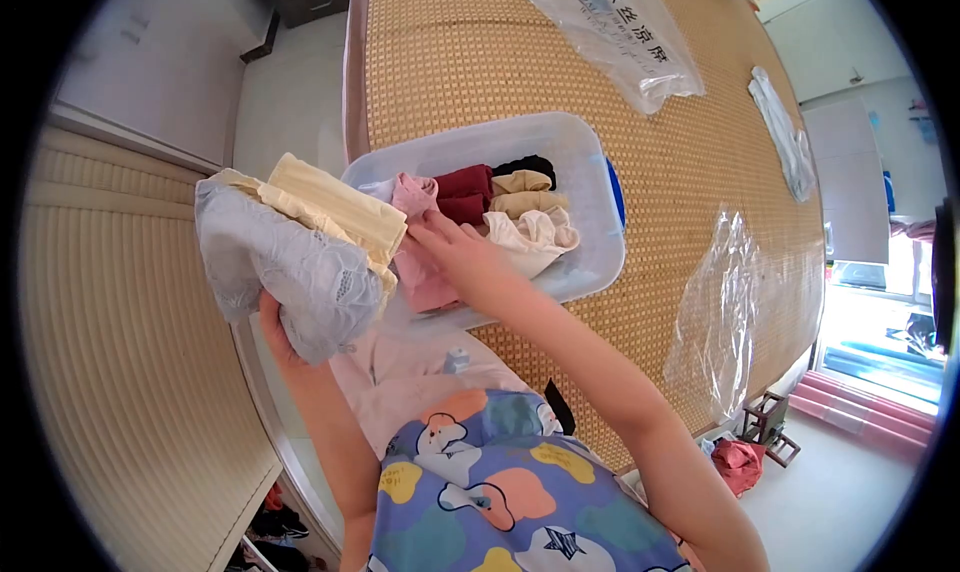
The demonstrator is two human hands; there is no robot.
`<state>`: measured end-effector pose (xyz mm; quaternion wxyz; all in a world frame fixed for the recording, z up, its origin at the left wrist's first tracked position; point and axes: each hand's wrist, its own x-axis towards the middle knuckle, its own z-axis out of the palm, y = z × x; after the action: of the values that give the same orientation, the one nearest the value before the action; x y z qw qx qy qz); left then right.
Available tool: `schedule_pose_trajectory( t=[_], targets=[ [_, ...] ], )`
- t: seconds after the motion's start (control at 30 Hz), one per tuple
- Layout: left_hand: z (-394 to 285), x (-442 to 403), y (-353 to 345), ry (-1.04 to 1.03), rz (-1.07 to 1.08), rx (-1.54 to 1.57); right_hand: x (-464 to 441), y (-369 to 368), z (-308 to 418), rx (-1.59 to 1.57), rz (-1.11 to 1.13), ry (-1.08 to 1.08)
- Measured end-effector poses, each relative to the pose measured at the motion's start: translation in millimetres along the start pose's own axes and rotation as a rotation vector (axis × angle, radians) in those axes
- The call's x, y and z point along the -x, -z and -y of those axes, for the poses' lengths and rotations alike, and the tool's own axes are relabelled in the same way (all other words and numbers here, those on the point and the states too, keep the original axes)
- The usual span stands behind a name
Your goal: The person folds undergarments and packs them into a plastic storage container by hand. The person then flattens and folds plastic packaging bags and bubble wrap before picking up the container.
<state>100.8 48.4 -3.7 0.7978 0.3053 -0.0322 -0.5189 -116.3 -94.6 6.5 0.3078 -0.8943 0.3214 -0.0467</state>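
Observation:
My left hand (282, 330) grips a bundle of folded clothes from below. A pale blue-grey lace-trimmed garment (285, 262) is on its near side, with a cream folded garment (335, 207) behind it. My right hand (455, 250) reaches into a clear plastic storage box (590, 232), fingers stretched out over a pink folded garment (425, 272). Rolled clothes fill part of the box: dark red rolls (465, 192), a black one (528, 166), tan rolls (525, 194) and a cream-white garment (535, 237) beside my right hand.
The box stands on a woven mat (650, 172) covering the bed. A printed plastic bag (625, 32), a crumpled clear bag (718, 312) and a white cloth (782, 132) lie there. A cream ribbed panel (130, 332) is close on the left. A small wooden stool (770, 422) stands at right.

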Motion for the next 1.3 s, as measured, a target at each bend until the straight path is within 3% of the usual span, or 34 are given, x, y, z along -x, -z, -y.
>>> schedule_pose_trajectory(
  t=[0.13, 0.23, 0.33, 0.43, 0.63, 0.73, 0.83, 0.93, 1.03, 1.13, 1.23, 1.3],
  targets=[
    [-1, 8, 0, -0.027, -0.038, 0.017, 24, 45, -26, 0.007, -0.162, 0.057],
    [-1, 9, -14, -0.047, -0.087, 0.073, 33, 47, -55, 0.215, 0.071, -0.090],
    [-1, 6, -12, -0.041, -0.018, 0.085, 29, 46, -61, 0.129, 0.573, -0.386],
    [-4, 9, -11, -0.021, -0.024, 0.099, 35, 36, -76, 0.149, 0.495, -0.353],
    [-6, 11, -15, -0.019, -0.006, 0.131, 37, 30, -86, 0.220, 0.184, 0.057],
    [-8, 8, -11, 0.008, -0.044, 0.140, 25, 53, -85, 0.114, 0.478, -0.141],
    [-10, 12, -13, -0.023, -0.089, 0.103, 30, 94, -80, -0.143, 0.393, -0.186],
    [-7, 11, -14, -0.057, -0.065, 0.068, 33, 102, -74, 0.004, 0.502, -0.221],
    [-4, 4, -13, 0.008, -0.026, 0.132, 41, 65, -90, 0.203, 0.281, 0.114],
    [-1, 4, -12, 0.040, 0.009, 0.142, 26, 48, -102, 0.231, 0.365, 0.027],
    [-1, 5, -12, 0.045, 0.028, 0.149, 9, 43, -99, 0.169, 0.531, -0.198],
    [-2, 6, -17, 0.042, 0.052, 0.156, 5, 39, -102, 0.200, 0.549, -0.185]
  ],
)
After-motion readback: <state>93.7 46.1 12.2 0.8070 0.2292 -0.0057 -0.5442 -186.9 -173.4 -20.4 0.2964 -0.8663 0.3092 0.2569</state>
